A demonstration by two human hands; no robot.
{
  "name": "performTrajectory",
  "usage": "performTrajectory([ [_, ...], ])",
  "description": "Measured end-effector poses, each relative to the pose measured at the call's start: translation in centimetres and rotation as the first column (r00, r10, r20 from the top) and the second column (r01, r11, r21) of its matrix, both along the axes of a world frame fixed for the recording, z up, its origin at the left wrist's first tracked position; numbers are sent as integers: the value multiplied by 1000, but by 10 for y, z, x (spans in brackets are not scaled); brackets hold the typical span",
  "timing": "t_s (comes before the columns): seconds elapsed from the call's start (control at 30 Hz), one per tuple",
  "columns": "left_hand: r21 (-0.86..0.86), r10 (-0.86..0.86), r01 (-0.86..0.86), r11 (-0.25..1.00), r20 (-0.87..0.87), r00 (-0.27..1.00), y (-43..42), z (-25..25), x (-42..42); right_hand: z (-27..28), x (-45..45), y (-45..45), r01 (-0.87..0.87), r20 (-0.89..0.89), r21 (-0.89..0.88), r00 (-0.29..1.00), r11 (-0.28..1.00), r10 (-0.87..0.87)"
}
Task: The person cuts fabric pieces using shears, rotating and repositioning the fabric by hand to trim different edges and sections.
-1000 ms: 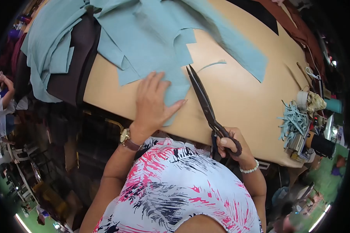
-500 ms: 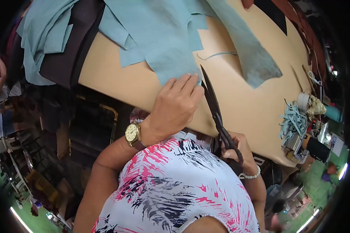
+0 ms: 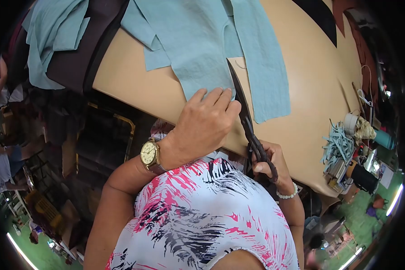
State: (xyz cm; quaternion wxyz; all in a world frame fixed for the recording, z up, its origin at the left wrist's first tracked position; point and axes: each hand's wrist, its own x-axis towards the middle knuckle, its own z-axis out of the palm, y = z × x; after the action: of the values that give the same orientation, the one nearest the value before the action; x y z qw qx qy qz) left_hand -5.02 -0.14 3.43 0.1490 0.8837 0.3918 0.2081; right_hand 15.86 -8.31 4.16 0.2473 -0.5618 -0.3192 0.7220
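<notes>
A light blue-green fabric piece (image 3: 198, 49) lies over the tan table, its narrow near end under my left hand (image 3: 207, 121). The fingers are bent down onto that end, close together, with the thumb hidden. My right hand (image 3: 271, 164) grips large dark scissors (image 3: 247, 119) by the handles at the table's near edge. Their blades look closed together and point away from me, along the fabric's right edge and just beside my left fingertips. To the right of the blades a separate-looking blue-green strip (image 3: 270, 76) lies flat on the table.
The table (image 3: 297, 144) has a rounded near edge. At its right end sit a bundle of thin blue-green strips (image 3: 337, 143), a roll of white tape (image 3: 351, 120) and a turquoise bottle (image 3: 384, 139). Dark cloth (image 3: 72, 67) hangs over the left edge.
The right-hand fabric strip has swung down and now lies flatter, nearer the blades. The scissors and both hands have shifted only slightly. A thin offcut there is now mostly covered.
</notes>
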Motion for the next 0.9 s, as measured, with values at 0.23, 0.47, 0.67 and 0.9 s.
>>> performTrajectory([
  [0.23,6,-10,10,1000,-4,1000,-2,3,-4,-5,7,-2,-40,-13,27,999,999,40],
  [0.47,-2,-20,20,1000,14,1000,-4,6,-5,2,2,3,-45,15,13,999,999,45],
  [0.67,-21,-31,31,999,2,1000,-4,6,-5,2,1,4,-51,28,28,998,998,50],
  [0.9,-28,-40,41,999,15,999,-5,5,-5,1,1,5,-71,62,53,996,996,68],
])
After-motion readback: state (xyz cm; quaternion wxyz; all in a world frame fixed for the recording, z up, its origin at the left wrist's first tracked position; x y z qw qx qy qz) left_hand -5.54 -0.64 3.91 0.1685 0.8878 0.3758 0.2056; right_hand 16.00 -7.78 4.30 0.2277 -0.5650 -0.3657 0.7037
